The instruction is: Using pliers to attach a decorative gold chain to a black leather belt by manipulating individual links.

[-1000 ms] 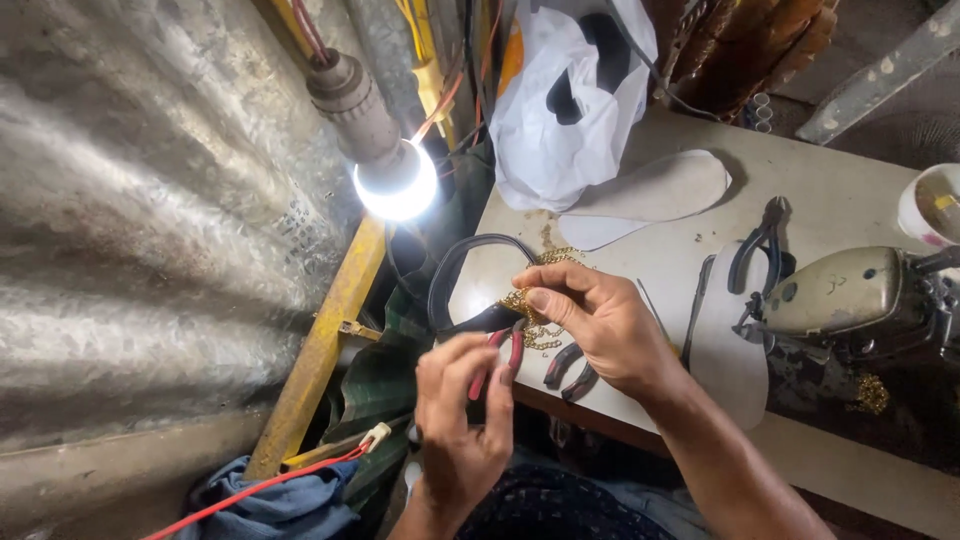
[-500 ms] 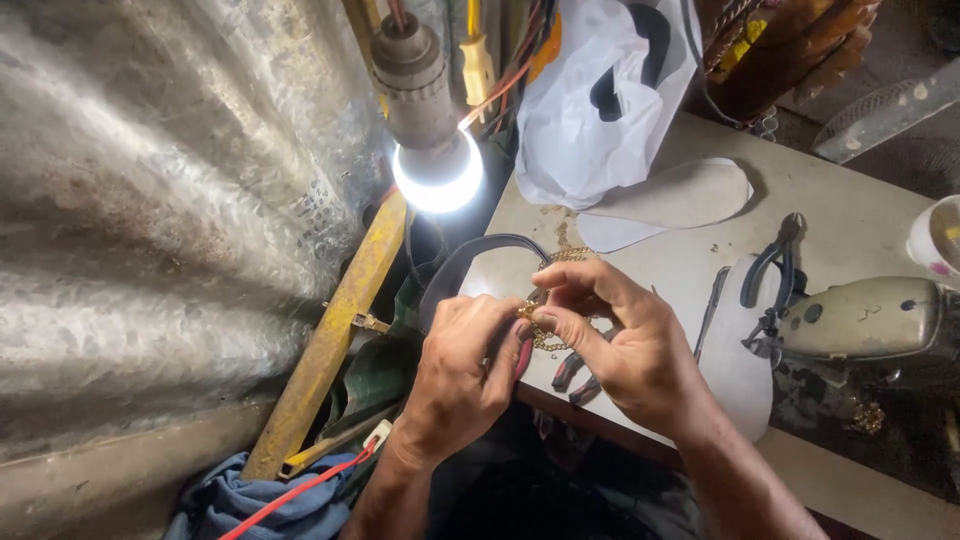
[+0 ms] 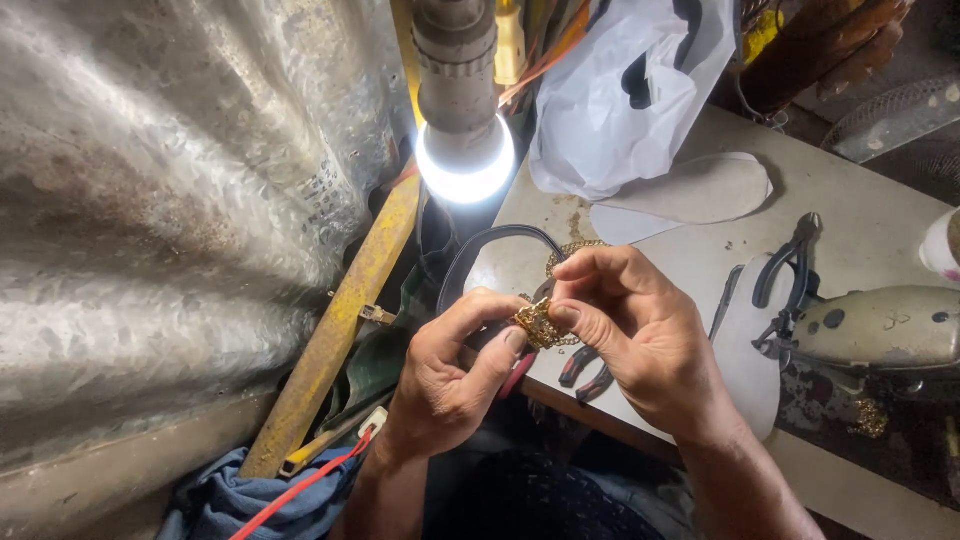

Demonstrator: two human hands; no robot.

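A small gold ornament (image 3: pixel 538 322), metallic and faceted with a fine chain trailing from it, sits pinched between both hands just above the near left edge of a pale, scuffed worktable (image 3: pixel 850 200). The left hand (image 3: pixel 450 370) curls in from the near side, its thumb and forefinger closed on the ornament's left side while the other fingers fold loosely into the palm, with a red-handled tool tucked beneath them. The right hand (image 3: pixel 640 335) comes from the right, thumb and forefinger nipped onto the ornament's right edge, the remaining fingers bent and arched above it. Behind the hands a thin black strap (image 3: pixel 480 250) loops off the table edge. Farther back hangs a glowing white bulb (image 3: pixel 465 165) in a grey ribbed socket, and a crumpled white plastic bag (image 3: pixel 620 90) lies to its right. Flat, smooth insole-shaped pieces (image 3: pixel 700 190) rest on the table, with dark pliers (image 3: pixel 790 265) to the right. Wrinkled, shiny corrugated metal sheeting (image 3: pixel 170 200) fills the left, edged by a worn yellow bar (image 3: pixel 340 330).
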